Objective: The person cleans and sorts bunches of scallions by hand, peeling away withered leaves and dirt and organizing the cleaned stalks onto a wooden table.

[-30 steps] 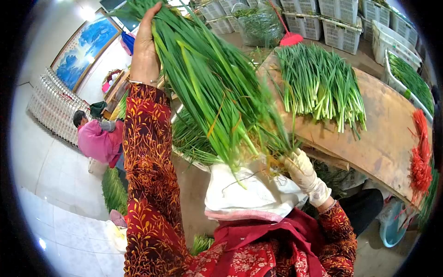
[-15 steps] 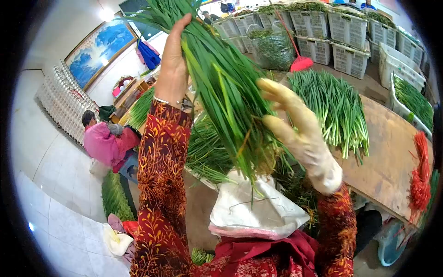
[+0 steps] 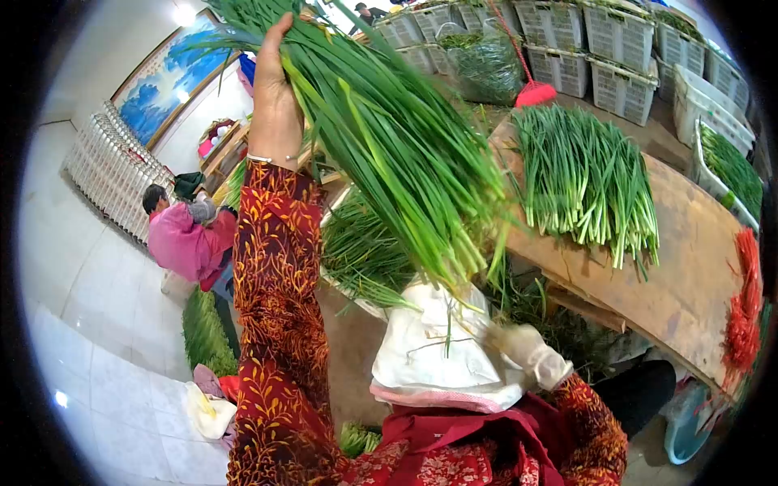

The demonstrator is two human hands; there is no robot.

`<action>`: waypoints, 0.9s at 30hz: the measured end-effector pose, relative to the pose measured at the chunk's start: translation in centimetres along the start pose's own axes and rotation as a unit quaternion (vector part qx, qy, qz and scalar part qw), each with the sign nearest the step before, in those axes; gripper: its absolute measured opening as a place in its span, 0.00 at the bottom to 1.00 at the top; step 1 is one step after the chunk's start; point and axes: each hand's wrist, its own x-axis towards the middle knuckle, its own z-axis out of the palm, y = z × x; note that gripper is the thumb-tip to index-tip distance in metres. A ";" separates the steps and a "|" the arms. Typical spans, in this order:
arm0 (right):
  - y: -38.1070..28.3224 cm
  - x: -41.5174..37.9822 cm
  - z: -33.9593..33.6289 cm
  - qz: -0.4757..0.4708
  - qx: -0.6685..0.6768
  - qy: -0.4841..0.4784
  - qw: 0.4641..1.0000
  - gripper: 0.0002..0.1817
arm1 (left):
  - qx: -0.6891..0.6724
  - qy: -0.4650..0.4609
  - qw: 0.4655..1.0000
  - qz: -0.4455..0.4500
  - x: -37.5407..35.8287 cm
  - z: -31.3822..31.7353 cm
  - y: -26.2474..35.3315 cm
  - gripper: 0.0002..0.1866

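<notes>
right hand has dropped away below the leafy green bundle.

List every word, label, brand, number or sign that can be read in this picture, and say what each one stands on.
There is no readable text in view.
Green bunch and white cloth: no lettering visible.
Crates and wall picture: any marks are too small to read.
</notes>
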 end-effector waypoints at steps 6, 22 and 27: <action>-2.5 -4.8 -9.7 0.101 0.032 0.024 0.994 0.21 | 0.050 -0.005 0.992 0.118 -2.8 3.5 -1.6 0.19; -13.3 1.1 -22.2 -0.201 0.585 0.303 0.725 0.08 | -0.054 0.003 0.998 0.029 -2.0 5.8 -2.5 0.12; -8.1 -2.7 -16.6 -0.258 0.626 0.177 0.714 0.10 | 0.117 -0.056 0.981 0.144 -3.4 2.6 -2.3 0.18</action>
